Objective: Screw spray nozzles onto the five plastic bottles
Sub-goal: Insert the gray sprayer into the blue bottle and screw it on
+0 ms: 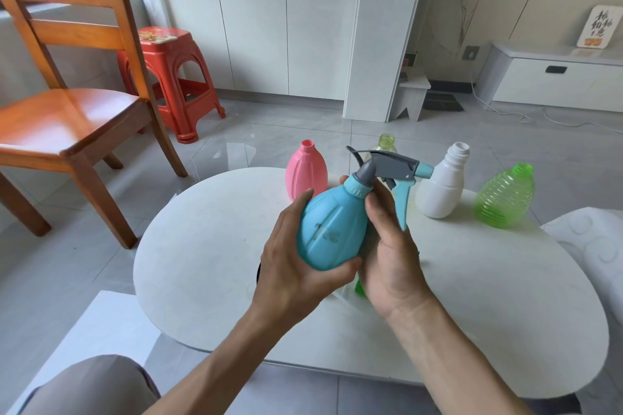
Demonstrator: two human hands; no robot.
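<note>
On the far left of the row standing on the white table (209, 246), the pink bottle (306, 172) is upright with a bare, open neck: no nozzle yet.

Next comes the left hand (296, 256), its fingers and thumb wrapped round the belly of the blue bottle (332, 229), which is held tilted above the middle of the table, neck pointing up and to the right. A grey and blue spray nozzle (391, 167) sits on that neck, its blue collar down against the shoulder. The right hand (387, 246) grips at the collar, thumb on the near side and the trigger hanging beside the fingers. Whether the collar is fully tight cannot be read from here; it looks seated or close to it, so this bottle seems the one in hand and nearly finished.

Behind the nozzle, a pale yellow-green bottle (386, 141) shows only its open mouth, uncapped. Below the right hand a small green piece (360, 286) lies on the table, mostly hidden; it may be part of another nozzle, but that is not certain.

Further right stand the white bottle (441, 189) and, at the right end, the ribbed green bottle (505, 195), both with open necks.

So, by this view, one of five is about done and four are left.
</note>
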